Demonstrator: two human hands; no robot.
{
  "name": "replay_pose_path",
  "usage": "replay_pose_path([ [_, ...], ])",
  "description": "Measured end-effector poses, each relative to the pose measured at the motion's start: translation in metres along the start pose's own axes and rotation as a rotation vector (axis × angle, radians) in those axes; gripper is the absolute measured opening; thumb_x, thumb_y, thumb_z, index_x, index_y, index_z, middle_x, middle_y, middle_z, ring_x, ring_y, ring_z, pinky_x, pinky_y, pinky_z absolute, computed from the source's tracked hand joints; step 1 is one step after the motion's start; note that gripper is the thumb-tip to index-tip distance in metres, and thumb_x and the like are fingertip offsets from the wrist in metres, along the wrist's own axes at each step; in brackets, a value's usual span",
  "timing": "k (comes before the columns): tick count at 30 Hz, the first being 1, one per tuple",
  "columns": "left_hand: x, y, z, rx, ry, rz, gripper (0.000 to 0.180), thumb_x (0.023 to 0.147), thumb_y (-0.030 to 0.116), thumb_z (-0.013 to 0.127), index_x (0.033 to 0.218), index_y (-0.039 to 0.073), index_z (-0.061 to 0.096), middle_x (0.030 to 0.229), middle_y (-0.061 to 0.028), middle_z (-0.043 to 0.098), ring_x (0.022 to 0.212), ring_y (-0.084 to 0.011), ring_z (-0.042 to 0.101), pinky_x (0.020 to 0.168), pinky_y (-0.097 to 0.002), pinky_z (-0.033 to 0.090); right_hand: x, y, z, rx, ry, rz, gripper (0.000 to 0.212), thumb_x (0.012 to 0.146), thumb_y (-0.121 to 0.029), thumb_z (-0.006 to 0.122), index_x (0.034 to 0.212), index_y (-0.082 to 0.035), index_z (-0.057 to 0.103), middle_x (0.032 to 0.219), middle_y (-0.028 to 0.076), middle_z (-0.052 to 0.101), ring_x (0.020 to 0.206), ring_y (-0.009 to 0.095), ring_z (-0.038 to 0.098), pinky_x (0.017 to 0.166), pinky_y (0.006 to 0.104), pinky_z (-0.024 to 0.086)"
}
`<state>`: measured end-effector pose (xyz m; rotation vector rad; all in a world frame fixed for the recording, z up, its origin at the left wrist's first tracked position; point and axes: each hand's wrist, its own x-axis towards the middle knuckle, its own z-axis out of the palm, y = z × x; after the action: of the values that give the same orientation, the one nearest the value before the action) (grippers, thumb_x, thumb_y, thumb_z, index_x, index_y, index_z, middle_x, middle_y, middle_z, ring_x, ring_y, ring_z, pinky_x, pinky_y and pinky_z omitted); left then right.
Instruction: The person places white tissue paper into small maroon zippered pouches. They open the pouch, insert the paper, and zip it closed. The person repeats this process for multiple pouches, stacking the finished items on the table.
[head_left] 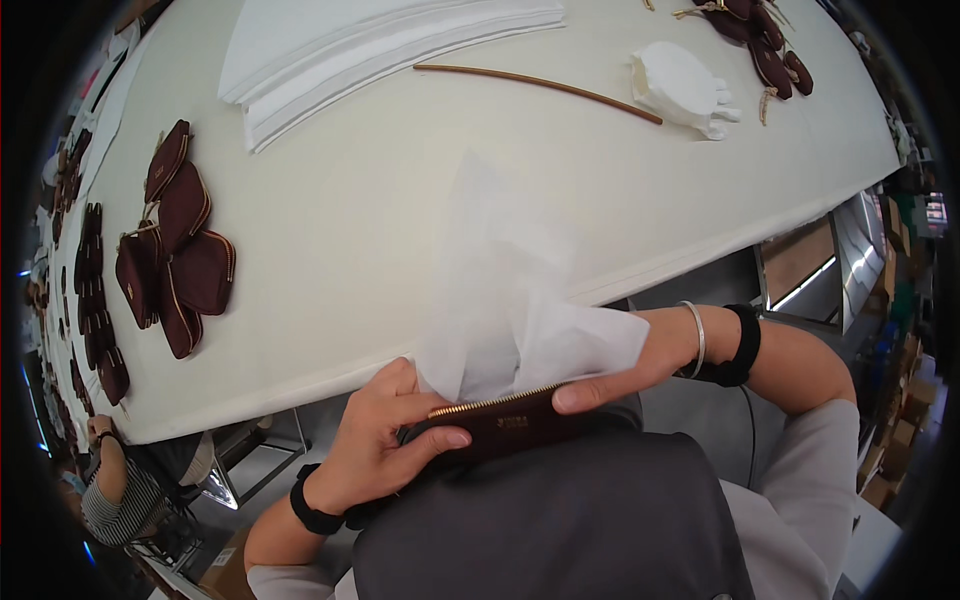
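Observation:
A dark burgundy zip pouch is held between my hands, just off the table's near edge and in front of my apron. Its gold zipper edge faces up. My left hand pinches the left end, thumb on the front face. The right end is gripped by my right hand, thumb also on the front; its other fingers are mostly hidden behind paper. Crumpled white tissue paper rises from behind the zipper edge and spreads toward the table. I cannot tell how much of it is inside the pouch.
A cream-covered table fills the view. On it lie burgundy pouches at left, more pouches at far right, a white paper stack, a thin brown rod and a white glove. Another person's arm shows at lower left.

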<state>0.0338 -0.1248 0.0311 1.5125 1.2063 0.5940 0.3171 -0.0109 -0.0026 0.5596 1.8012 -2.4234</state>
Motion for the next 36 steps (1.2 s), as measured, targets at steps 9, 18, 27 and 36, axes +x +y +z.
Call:
replay_pose_path([
  [9,-0.003,-0.015,0.001,0.020,0.282,0.069,0.024,0.086,0.021,0.079,0.100,0.003,0.076,0.106,-0.0081,0.054,0.095,-0.0204,0.053,0.076,-0.0285,0.045,0.018,-0.008,0.021,-0.154,0.735,-0.187,0.034,0.093,-0.029,0.074,0.080,0.000,0.061,0.058,-0.002,0.052,0.051,0.005,0.039,0.050,0.0234,0.036],
  [18,0.000,-0.019,0.003,0.214,0.431,0.242,0.028,0.074,0.026,0.087,0.088,0.003,0.077,0.116,-0.0104,0.060,0.105,-0.0292,0.053,0.076,-0.0350,0.048,0.032,-0.060,0.003,0.027,0.484,0.166,0.036,0.093,-0.011,0.067,0.121,-0.008,0.044,0.066,0.003,0.064,0.052,0.007,0.051,0.046,0.0240,0.040],
  [27,-0.011,-0.036,0.009,0.242,0.382,0.199,0.032,0.064,0.026,0.091,0.085,0.007,0.077,0.094,0.0011,0.072,0.094,-0.0255,0.050,0.077,-0.0356,0.044,0.044,-0.036,0.004,-0.599,0.520,-0.200,0.012,0.086,-0.004,0.065,0.097,-0.005,0.060,0.064,0.004,0.061,0.050,0.016,0.053,0.051,0.0291,0.046],
  [36,-0.019,-0.037,0.007,0.181,0.384,0.074,0.029,0.069,0.025,0.089,0.087,0.009,0.072,0.081,0.0008,0.067,0.080,-0.0216,0.050,0.070,-0.0334,0.042,0.034,-0.055,-0.011,-0.473,0.046,0.003,0.024,0.091,-0.031,0.073,0.095,-0.008,0.070,0.073,0.010,0.067,0.062,0.024,0.064,0.057,0.0326,0.048],
])
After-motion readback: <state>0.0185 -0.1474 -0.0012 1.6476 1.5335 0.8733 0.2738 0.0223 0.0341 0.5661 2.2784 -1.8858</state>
